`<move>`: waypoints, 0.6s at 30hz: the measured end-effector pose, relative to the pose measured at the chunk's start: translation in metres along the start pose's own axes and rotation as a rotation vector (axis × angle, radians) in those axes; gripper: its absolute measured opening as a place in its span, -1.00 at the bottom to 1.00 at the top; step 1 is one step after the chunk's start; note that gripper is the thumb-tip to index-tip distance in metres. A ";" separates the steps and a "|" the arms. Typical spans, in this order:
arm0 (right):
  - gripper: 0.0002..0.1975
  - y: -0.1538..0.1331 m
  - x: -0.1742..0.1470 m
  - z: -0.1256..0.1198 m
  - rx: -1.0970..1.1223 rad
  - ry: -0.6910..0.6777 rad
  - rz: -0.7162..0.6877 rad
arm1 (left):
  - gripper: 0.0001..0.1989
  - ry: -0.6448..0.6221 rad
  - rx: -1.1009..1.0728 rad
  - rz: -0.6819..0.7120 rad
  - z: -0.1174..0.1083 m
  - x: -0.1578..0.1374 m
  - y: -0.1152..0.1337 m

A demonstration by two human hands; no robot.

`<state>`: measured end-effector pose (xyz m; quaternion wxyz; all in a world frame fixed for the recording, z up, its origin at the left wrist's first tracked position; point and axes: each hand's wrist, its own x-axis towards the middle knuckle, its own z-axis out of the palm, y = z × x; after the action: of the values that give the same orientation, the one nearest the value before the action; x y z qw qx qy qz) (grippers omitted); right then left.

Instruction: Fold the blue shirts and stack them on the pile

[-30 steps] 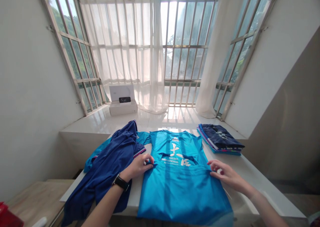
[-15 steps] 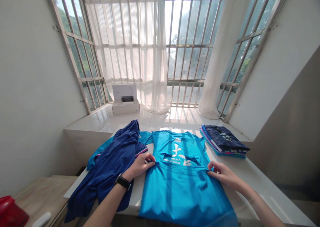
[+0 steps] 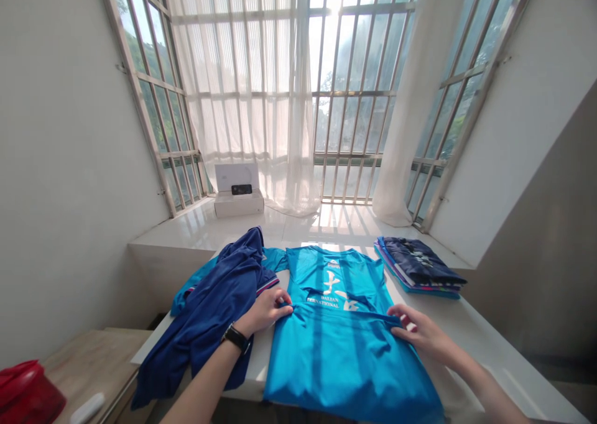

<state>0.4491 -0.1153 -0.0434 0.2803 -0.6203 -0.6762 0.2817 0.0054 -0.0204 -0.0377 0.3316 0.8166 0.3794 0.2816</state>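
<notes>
Two-handed, pinching bright-blue, shiny-fabric printed T-shirt [image 3: 333, 355] at opposite edges with left grip [image 3: 265, 310] and right grip [image 3: 420, 333]; probably light, limp, slippery, best held there.

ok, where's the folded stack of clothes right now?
Head view, right side: the folded stack lies on the white table, beyond the right hand and to the right of the bright blue shirt.

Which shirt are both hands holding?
The bright blue shirt with white lettering, pinched at both sides; the navy shirt lies rumpled at left, the folded stack untouched.
</notes>
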 end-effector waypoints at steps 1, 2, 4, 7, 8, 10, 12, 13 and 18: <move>-0.59 0.000 0.000 0.001 -0.006 0.012 -0.013 | -0.73 0.003 -0.005 0.001 0.000 -0.001 0.000; -0.62 0.000 -0.001 0.002 -0.012 0.019 -0.027 | -0.74 0.006 -0.012 0.002 0.000 -0.001 0.000; -0.67 0.001 -0.001 0.004 -0.022 0.017 -0.051 | -0.77 0.016 -0.029 0.005 0.000 -0.002 0.002; -0.66 0.004 0.002 0.005 -0.042 0.005 -0.080 | -0.77 0.026 -0.040 0.011 0.000 -0.004 0.005; -0.64 0.004 0.003 0.005 -0.052 -0.001 -0.090 | -0.76 0.026 -0.038 0.015 0.000 -0.004 0.005; -0.57 0.005 0.005 0.006 -0.067 -0.012 -0.116 | -0.73 0.022 -0.038 0.021 0.000 -0.004 0.006; -0.51 0.005 0.005 0.007 -0.074 -0.021 -0.146 | -0.69 0.020 -0.050 0.024 0.000 -0.004 0.005; -0.49 0.005 0.005 0.008 -0.076 -0.021 -0.156 | -0.68 0.022 -0.059 0.025 0.001 -0.005 0.005; -0.44 0.010 0.003 0.012 -0.105 0.033 -0.155 | -0.66 0.051 -0.075 0.004 0.002 -0.005 0.002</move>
<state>0.4467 -0.1120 -0.0585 0.2798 -0.5844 -0.7314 0.2130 0.0051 -0.0264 -0.0384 0.3514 0.7969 0.3754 0.3171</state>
